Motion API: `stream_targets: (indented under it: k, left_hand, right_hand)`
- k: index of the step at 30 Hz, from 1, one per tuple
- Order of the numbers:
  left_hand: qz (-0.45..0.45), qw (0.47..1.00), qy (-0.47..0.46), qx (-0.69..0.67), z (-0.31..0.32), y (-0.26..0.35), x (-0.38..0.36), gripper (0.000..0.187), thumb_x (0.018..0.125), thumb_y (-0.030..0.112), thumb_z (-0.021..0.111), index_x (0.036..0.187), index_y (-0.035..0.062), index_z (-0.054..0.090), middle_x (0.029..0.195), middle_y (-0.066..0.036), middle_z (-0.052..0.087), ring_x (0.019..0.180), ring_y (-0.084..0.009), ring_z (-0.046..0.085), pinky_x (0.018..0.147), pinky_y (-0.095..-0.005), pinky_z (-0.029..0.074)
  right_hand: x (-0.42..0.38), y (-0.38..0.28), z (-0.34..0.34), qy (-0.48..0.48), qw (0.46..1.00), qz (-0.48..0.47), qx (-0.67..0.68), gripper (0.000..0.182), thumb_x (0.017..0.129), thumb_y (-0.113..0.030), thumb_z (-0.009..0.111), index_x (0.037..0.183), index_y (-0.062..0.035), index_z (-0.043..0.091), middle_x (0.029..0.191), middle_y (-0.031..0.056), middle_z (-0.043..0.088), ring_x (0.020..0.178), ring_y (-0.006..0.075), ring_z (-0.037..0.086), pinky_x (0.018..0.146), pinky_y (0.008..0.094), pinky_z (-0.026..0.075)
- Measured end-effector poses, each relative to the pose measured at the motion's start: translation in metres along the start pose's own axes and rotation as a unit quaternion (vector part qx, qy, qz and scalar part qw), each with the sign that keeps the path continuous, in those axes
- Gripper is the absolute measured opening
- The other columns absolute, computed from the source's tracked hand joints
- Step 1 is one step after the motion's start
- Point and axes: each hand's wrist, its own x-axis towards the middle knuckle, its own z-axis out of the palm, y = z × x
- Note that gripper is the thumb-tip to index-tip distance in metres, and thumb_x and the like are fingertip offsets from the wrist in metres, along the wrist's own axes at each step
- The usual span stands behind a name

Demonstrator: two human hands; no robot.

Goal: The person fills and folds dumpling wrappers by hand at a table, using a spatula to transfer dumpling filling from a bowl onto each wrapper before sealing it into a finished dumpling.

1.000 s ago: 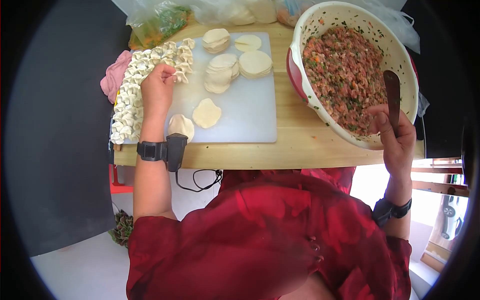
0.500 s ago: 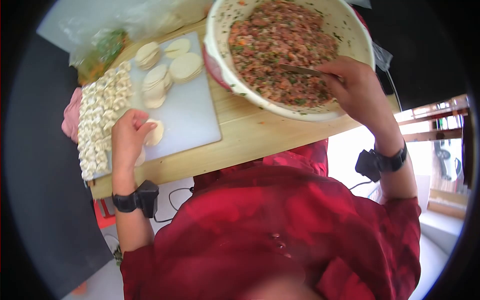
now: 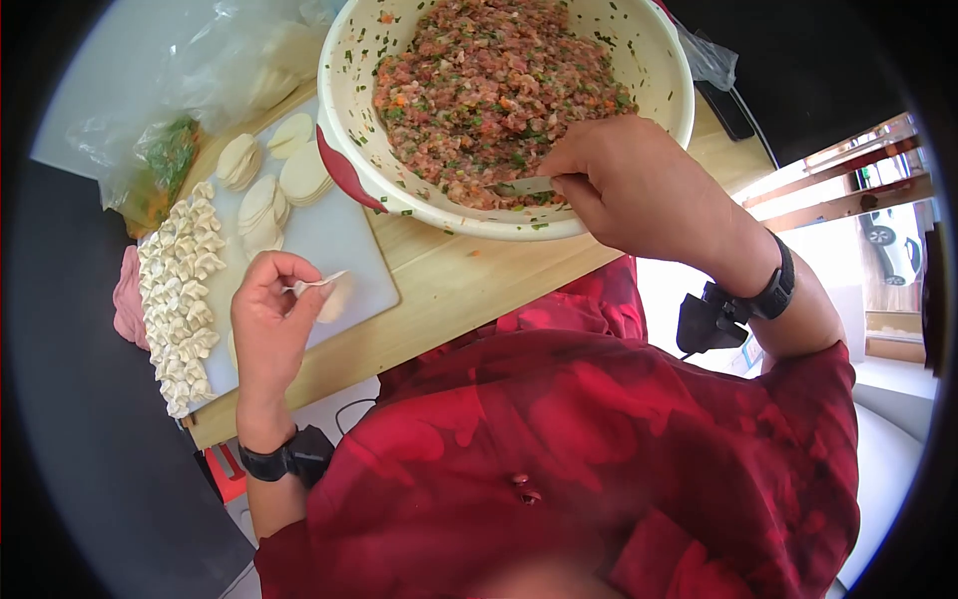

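Note:
Pinched between the thumb and fingers of my left hand (image 3: pixel 269 324) is a thin round dumpling wrapper (image 3: pixel 331 281), over the near part of a white cutting board (image 3: pixel 361 262). My right hand (image 3: pixel 644 185) grips a flat metal utensil (image 3: pixel 524 187); its handle is hidden in my fist. The utensil's blade touches the minced meat filling (image 3: pixel 489 100) near the close side of a large white bowl (image 3: pixel 469 226). Stacks of wrappers (image 3: pixel 261 215) lie on the board beyond my left hand. Rows of folded dumplings (image 3: pixel 182 299) cover the board's left side.
Clear plastic bags (image 3: pixel 215 70) lie behind the board, one with something green and orange inside. A pink cloth (image 3: pixel 130 299) sits left of the dumplings. Right of the bowl are a plastic bag (image 3: pixel 709 58) and a dark flat object (image 3: pixel 726 112) on the wooden table (image 3: pixel 439 285).
My left hand has lifted the wrapper's edge off the board. My right hand has brought the utensil toward the bowl's near side, its blade now lower in the filling. The view has shifted right.

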Motion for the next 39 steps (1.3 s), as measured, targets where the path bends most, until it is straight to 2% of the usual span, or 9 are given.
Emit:
stream_targets:
  k: [2,4,6,11,17,23,28,34,39]
  left_hand:
    - [-0.032,0.963,-0.042,-0.264,0.016,0.015,0.002,0.017,0.086,-0.002,0.067,0.096,0.0044,0.054,0.096,-0.006,0.062,0.081,-0.0087,0.058,0.073,-0.0232,0.049]
    - [-0.065,0.947,-0.087,-0.302,0.021,0.014,0.002,0.016,0.092,0.007,0.063,0.103,0.0054,0.052,0.106,-0.01,0.064,0.09,-0.0154,0.065,0.076,-0.0273,0.054]
    - [-0.18,0.883,-0.143,-0.409,0.036,0.031,0.002,0.018,0.095,0.013,0.061,0.107,0.0046,0.051,0.111,-0.013,0.065,0.1,-0.0213,0.067,0.08,-0.0318,0.057]
    - [-0.24,0.823,-0.165,-0.487,0.066,0.035,0.006,0.034,0.099,0.011,0.051,0.129,-0.0059,0.048,0.118,-0.015,0.063,0.104,-0.023,0.066,0.092,-0.0391,0.057]
    - [-0.263,0.756,-0.161,-0.578,0.074,0.053,0.011,0.036,0.102,0.015,0.043,0.129,-0.0084,0.047,0.119,-0.017,0.063,0.106,-0.028,0.066,0.092,-0.0407,0.057]
    - [-0.236,0.72,-0.156,-0.633,0.071,0.048,0.006,0.036,0.103,0.013,0.04,0.129,-0.0096,0.046,0.12,-0.019,0.062,0.105,-0.0297,0.066,0.094,-0.0412,0.056]
    - [-0.238,0.727,-0.16,-0.624,0.069,0.047,0.003,0.039,0.102,0.012,0.038,0.135,-0.0098,0.038,0.128,-0.019,0.057,0.113,-0.0288,0.062,0.096,-0.0426,0.055]
    - [-0.253,0.758,-0.145,-0.583,0.061,0.052,-0.007,0.041,0.102,0.011,0.038,0.137,-0.01,0.037,0.129,-0.02,0.056,0.114,-0.0284,0.062,0.093,-0.0415,0.057]
    - [-0.244,0.765,-0.147,-0.578,0.064,0.047,-0.006,0.042,0.102,0.01,0.039,0.138,-0.0098,0.036,0.13,-0.019,0.056,0.114,-0.0282,0.061,0.093,-0.0414,0.057]
  right_hand:
    - [-0.002,-0.001,0.001,0.009,1.0,-0.006,0.002,0.014,0.078,-0.007,0.054,0.074,0.0015,0.065,0.072,0.0216,0.062,0.075,0.0409,0.062,0.07,0.0486,0.05]
    - [-0.002,-0.001,0.001,0.017,1.0,-0.012,0.004,0.014,0.079,-0.007,0.054,0.074,0.0015,0.065,0.072,0.0214,0.062,0.075,0.0407,0.062,0.071,0.0485,0.05]
    - [-0.002,-0.001,0.001,0.006,1.0,-0.002,0.021,0.015,0.079,-0.007,0.054,0.075,0.0018,0.065,0.073,0.0215,0.063,0.075,0.0403,0.062,0.071,0.0483,0.05]
    - [-0.003,-0.007,-0.003,0.017,0.996,0.013,0.083,0.016,0.08,-0.008,0.056,0.083,0.0007,0.069,0.075,0.0203,0.064,0.076,0.0386,0.063,0.071,0.046,0.051]
    - [-0.012,-0.022,-0.015,0.025,0.984,0.067,0.161,0.017,0.081,-0.007,0.059,0.09,0.0002,0.071,0.076,0.0184,0.065,0.073,0.0355,0.063,0.067,0.0413,0.05]
    - [-0.026,-0.031,-0.005,0.084,0.987,-0.031,0.13,0.02,0.078,0.0,0.063,0.097,-0.0032,0.07,0.076,0.0131,0.063,0.072,0.0324,0.062,0.063,0.0398,0.05]
    - [-0.029,-0.028,0.001,0.106,0.985,-0.12,0.061,0.027,0.078,0.002,0.065,0.102,-0.0071,0.07,0.078,0.0106,0.061,0.07,0.0299,0.062,0.06,0.0387,0.05]
    - [-0.022,-0.024,-0.014,0.119,0.991,-0.022,0.049,0.019,0.08,0.0,0.066,0.097,-0.0054,0.07,0.074,0.0111,0.06,0.068,0.0303,0.061,0.06,0.0377,0.049]
    - [-0.007,-0.01,0.004,0.119,0.991,-0.01,0.06,0.017,0.081,-0.003,0.06,0.094,-0.0031,0.07,0.077,0.0148,0.063,0.074,0.0351,0.062,0.066,0.0428,0.05]
